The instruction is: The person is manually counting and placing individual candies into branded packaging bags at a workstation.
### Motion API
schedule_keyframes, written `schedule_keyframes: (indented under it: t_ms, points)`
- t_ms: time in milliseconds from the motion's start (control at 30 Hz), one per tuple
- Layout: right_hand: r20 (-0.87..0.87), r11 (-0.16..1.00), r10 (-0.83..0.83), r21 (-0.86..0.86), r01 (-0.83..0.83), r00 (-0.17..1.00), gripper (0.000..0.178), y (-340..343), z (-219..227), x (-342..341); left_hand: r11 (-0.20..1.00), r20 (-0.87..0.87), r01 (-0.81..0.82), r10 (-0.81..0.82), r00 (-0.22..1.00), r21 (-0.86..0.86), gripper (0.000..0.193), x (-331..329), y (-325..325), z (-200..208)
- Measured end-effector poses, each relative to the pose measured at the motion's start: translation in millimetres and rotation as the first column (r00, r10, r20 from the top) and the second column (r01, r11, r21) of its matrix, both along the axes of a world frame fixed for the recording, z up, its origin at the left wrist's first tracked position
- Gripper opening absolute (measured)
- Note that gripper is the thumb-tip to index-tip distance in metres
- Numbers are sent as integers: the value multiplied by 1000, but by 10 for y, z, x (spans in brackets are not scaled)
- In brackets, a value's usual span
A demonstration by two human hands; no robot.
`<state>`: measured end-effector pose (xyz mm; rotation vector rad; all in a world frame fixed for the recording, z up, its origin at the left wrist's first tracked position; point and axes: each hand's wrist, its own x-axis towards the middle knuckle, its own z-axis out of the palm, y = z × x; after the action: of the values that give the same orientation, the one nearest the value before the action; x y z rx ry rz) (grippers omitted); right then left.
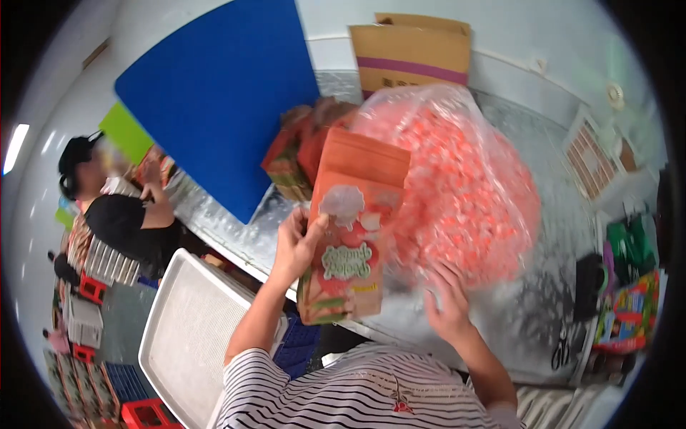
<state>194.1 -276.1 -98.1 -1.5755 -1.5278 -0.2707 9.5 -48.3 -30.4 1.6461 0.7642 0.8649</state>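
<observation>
My left hand [297,244] grips the left side of an orange-red stand-up pouch [348,297], thumb on its front. The pouch is held over the table's near edge, its printing upside down; I cannot see what is inside. My right hand [449,302] has its fingers stretched out and looks to hold nothing. It is beside the lower edge of a large clear plastic bag [464,186] heaped with small pink-and-white wrapped pieces. Whether the fingertips touch the bag I cannot tell. More orange-red pouches [291,154] stand behind the held one.
A blue panel [221,100] rises at the left of the metal table [550,300]. Behind the bag is a cardboard box [414,57]. Scissors [562,348] and a white basket [592,157] are on the right. A white crate [193,322] and a person in black [132,222] are at left.
</observation>
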Motion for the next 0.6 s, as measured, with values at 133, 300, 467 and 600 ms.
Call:
schedule_keyframes:
  t_ms: [133,300,467,600]
  points:
    - [67,997,-74,34,72,995,37,305,6,-191,984,-8,121,-123,992,-132,13,129,-531,-253]
    - [327,993,-119,51,109,938,33,219,-161,-55,979,-8,168,-170,985,-117,14,310,-797,-424]
    - [246,987,-160,28,158,956,21,40,-215,-39,969,37,240,-238,971,-65,14,394,-998,-404]
    - [-82,995,-25,-101,16,996,15,109,-178,-110,943,32,309,-308,951,-122,10,396,-949,-338]
